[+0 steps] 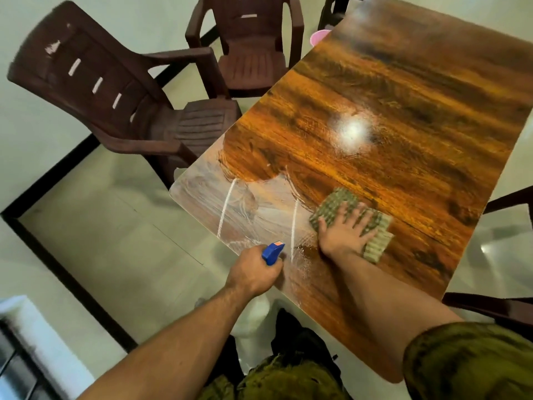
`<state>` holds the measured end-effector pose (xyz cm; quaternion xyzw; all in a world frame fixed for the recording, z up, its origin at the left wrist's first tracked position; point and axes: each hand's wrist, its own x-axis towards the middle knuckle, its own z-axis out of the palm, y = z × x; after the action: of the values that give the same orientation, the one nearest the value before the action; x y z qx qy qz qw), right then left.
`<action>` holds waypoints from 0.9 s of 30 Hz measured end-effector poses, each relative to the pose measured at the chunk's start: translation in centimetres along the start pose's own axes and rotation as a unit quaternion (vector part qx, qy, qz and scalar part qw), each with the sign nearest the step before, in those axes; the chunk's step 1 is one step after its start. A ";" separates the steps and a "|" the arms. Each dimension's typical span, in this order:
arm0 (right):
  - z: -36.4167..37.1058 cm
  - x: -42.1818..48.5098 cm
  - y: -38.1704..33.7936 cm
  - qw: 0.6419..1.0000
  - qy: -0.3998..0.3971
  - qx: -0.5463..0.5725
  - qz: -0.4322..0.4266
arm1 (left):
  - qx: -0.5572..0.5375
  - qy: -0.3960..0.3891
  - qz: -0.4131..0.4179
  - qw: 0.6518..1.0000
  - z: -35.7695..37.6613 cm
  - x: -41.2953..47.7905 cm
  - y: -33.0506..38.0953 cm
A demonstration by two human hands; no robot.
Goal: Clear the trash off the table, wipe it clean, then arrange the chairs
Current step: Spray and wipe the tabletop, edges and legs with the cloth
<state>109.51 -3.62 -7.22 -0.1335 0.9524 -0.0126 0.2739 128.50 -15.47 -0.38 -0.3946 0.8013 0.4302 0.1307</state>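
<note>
A glossy wood-grain table [403, 90] fills the right half of the view. Its near-left corner is wet, with smeared streaks. My right hand [344, 230] lies flat with spread fingers on a folded green-and-beige cloth [336, 202], pressing it onto the tabletop near the front edge. My left hand [253, 272] grips a spray bottle by its blue trigger head [272, 252], just off the table's front-left edge. The bottle's body is hidden below my hand. No trash shows on the table.
Two dark brown plastic armchairs stand off the table's left side, one angled at the left [115, 93] and one farther back [251, 47]. More dark chair parts [496, 307] show at the right edge. A pink object [318, 36] peeks from behind the table's far corner.
</note>
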 end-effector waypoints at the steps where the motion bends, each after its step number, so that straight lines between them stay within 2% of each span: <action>1: 1.0 -1.0 -1.6 0.998 0.000 -0.021 -0.054 | 0.003 0.000 0.004 1.000 -0.4 0.4 -0.3; 5: 4.9 -7.1 -3.5 0.969 0.008 -0.080 -0.232 | 0.030 -0.007 0.033 0.999 -2.6 2.7 -0.2; 8: 6.0 -8.4 0.2 0.932 0.015 -0.119 -0.342 | 0.056 -0.017 0.052 0.997 -4.4 4.5 -0.2; 10: 5.7 -8.4 3.3 0.923 0.015 -0.125 -0.364 | 0.085 -0.037 0.064 0.994 -5.6 5.5 -0.4; 11: 5.4 -8.5 4.2 0.938 0.014 -0.111 -0.328 | 0.093 -0.047 0.071 0.992 -6.2 5.7 -0.4; 12: 5.2 -8.6 4.2 0.963 0.031 -0.082 -0.256 | 0.101 -0.055 0.079 0.990 -6.8 6.0 -0.6; 14: 5.3 -7.9 1.6 0.995 0.087 0.006 -0.045 | 0.122 -0.066 0.097 0.986 -7.8 6.4 -1.6; 16: 4.3 -5.6 -3.1 0.981 0.094 0.085 0.145 | 0.123 -0.064 0.101 0.985 -8.8 6.9 -2.9; 17: 3.5 -4.4 -5.7 0.966 0.075 0.123 0.213 | 0.119 -0.065 0.102 0.985 -9.6 7.2 -3.8; 18: 2.6 -3.1 -7.8 0.957 0.055 0.146 0.243 | 0.111 -0.065 0.100 0.987 -10.3 7.5 -4.5; 19: 2.2 -2.0 -10.3 0.961 0.043 0.140 0.234 | 0.106 -0.061 0.098 0.988 -11.3 7.9 -5.5; 20: 2.0 -1.3 -12.2 0.975 0.033 0.115 0.187 | 0.105 -0.058 0.098 0.988 -11.9 8.2 -5.9; 22: 2.6 -1.2 -16.6 0.998 0.028 0.053 0.034 | 0.099 -0.052 0.097 0.989 -13.6 8.9 -7.0; 24: 4.0 -2.8 -20.0 0.994 0.030 0.003 -0.106 | 0.100 -0.039 0.099 0.989 -15.1 9.9 -7.7; 27: 6.5 -6.4 -20.5 0.977 0.035 -0.045 -0.208 | 0.094 -0.028 0.106 0.989 -16.8 11.0 -8.1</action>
<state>123.24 -21.40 -7.48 -0.3398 0.9125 -0.0314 0.2256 129.53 -37.08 -1.10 -0.2810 0.8715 0.3754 0.1436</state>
